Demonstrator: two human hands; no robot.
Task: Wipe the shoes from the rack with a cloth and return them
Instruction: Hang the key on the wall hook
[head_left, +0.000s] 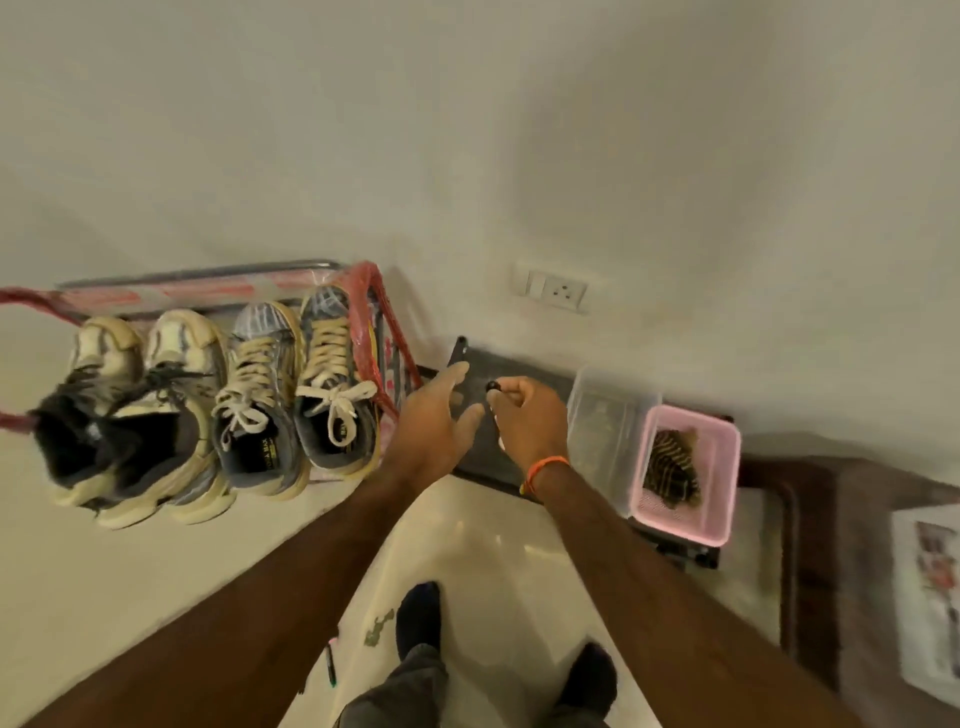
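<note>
Several sneakers stand in a row on the red-framed rack (366, 306) at the left: two cream and black ones (130, 410), then two grey ones with cream laces (332, 384). A striped brown cloth (672, 467) lies in a pink basket (724, 467) at the right. My left hand (434, 421) reaches forward with straight fingers just right of the rack, holding nothing. Beside it, my right hand (530, 415) has curled fingers that pinch a small dark object (492, 386) over a dark low stand (488, 447).
A clear plastic tub (597, 415) stands between my right hand and the pink basket. A wall socket (556, 291) is on the wall behind. Dark wooden furniture (810, 545) fills the right side. My feet (421, 613), a pen (331, 665) and a scrap lie on the floor.
</note>
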